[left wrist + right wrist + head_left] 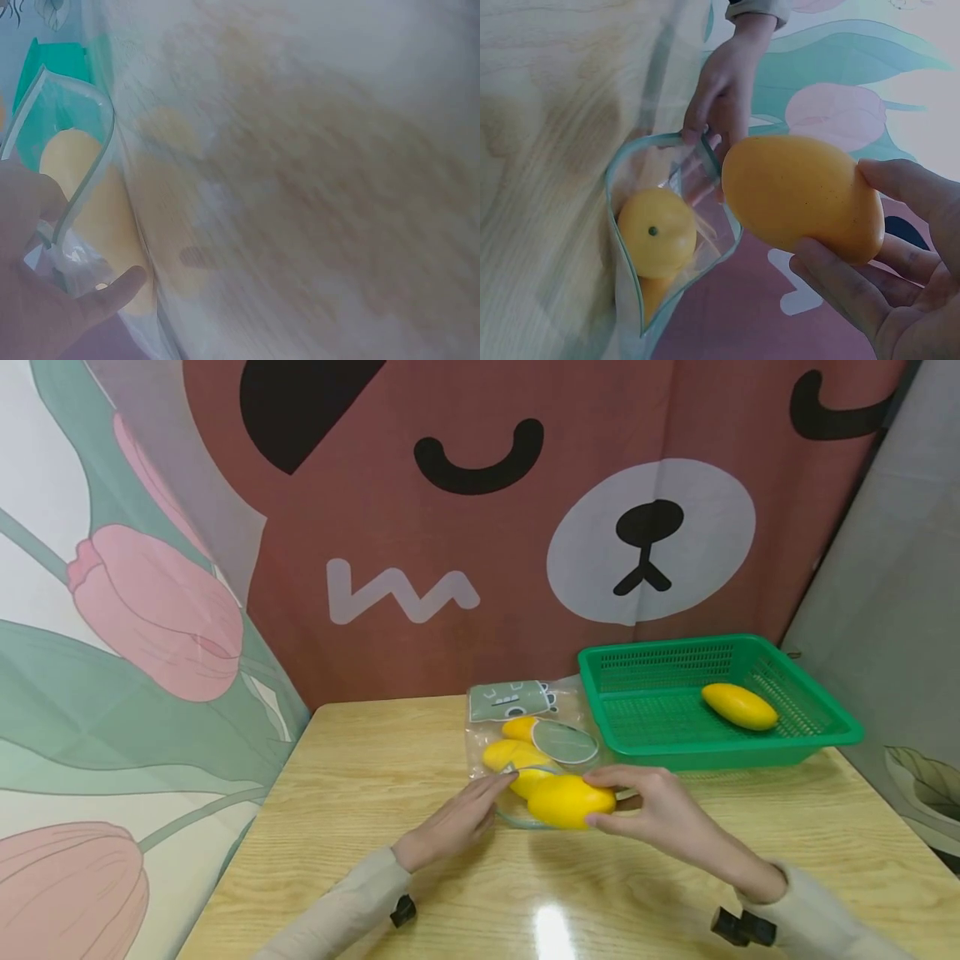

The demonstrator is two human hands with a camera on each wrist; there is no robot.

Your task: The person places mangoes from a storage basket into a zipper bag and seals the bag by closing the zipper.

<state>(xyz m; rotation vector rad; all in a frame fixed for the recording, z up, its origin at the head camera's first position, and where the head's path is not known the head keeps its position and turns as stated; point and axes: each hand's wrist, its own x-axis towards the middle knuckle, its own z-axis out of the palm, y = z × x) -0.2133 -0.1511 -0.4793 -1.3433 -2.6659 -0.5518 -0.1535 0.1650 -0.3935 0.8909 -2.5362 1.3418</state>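
Seemingly midway, with yellow oval fruits (506, 753) in the clear plastic bag (566, 742) and one fruit (740, 707) rightward of it in the green plastic basket (720, 749), the right grip (651, 802) clasps another fruit (568, 802) at the bag's mouth, the left grip (459, 818) pinching its rim.

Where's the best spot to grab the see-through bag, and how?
Maybe pinch the green rim of the clear bag from the left, thumb on one side, fingers on the other. That edge is thin, and the mouth gapes toward the person, with the right hand holding a yellow fruit at the right.
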